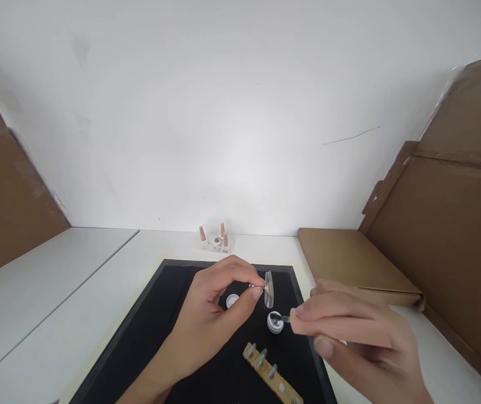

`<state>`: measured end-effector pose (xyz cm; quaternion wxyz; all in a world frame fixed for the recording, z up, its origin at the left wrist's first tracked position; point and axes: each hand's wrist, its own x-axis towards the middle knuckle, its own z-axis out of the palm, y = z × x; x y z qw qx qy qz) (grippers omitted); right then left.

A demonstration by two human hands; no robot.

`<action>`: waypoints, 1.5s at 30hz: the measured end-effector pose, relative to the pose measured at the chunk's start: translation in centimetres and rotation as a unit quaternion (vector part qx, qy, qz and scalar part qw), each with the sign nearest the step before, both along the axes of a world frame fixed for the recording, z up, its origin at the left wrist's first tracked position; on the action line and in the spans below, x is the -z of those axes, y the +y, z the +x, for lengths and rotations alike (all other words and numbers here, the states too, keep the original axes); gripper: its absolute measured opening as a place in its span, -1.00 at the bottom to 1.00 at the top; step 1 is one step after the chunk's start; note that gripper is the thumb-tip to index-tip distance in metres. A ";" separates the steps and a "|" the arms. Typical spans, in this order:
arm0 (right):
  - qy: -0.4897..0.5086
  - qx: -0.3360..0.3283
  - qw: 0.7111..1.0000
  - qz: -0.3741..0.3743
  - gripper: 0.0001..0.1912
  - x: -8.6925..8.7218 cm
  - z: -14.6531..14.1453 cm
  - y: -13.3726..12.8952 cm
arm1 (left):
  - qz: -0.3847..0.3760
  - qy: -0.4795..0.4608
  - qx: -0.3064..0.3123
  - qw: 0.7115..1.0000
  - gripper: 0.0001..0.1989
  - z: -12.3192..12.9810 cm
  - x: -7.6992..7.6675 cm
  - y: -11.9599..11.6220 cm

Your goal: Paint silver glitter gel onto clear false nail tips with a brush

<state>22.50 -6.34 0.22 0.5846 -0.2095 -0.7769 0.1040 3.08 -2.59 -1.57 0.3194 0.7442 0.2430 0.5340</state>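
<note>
My left hand (pixel 223 303) pinches a thin metal-looking stem between thumb and forefinger, with a clear false nail tip (pixel 269 290) upright at its end. In my right hand (pixel 362 336) is a brush (pixel 337 328) with a thick pink handle. Its dark tip reaches into a small open white jar (pixel 274 324) holding something silvery grey. Partly behind my left fingers, a round white lid (pixel 232 301) lies on the black mat (pixel 147 336). Closer to me, a tan strip (pixel 271 373) carries several small clear holders.
Pink-capped bottles (pixel 222 238) stand in a clear holder against the white wall (pixel 240 112). A flat cardboard box (pixel 349 258) lies at the back right. Cardboard panels rise on the left (pixel 8 168) and right (pixel 454 235) of the white table (pixel 76 280).
</note>
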 end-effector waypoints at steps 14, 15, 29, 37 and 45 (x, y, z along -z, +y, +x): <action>-0.015 -0.006 0.999 -0.027 -0.77 0.5 -0.2 -0.2 | -0.050 -0.025 0.044 0.997 -0.85 -0.2 0.1 0.2; -0.014 -0.013 0.999 -0.031 -0.78 0.4 -0.3 -0.2 | -0.057 -0.028 0.048 0.997 -0.85 -0.2 0.1 0.2; -0.015 0.037 0.999 0.004 -0.72 0.4 -0.5 0.0 | -0.154 -0.063 0.070 0.984 -0.86 -0.1 0.2 0.1; -0.040 -0.005 0.999 0.009 -0.82 0.0 -1.1 0.0 | -0.168 -0.067 0.069 0.981 -0.87 0.2 -0.4 0.0; -0.022 -0.025 0.999 0.017 -0.81 -0.1 -1.1 -0.1 | -0.209 -0.064 0.073 0.973 -0.90 0.1 -0.7 -0.1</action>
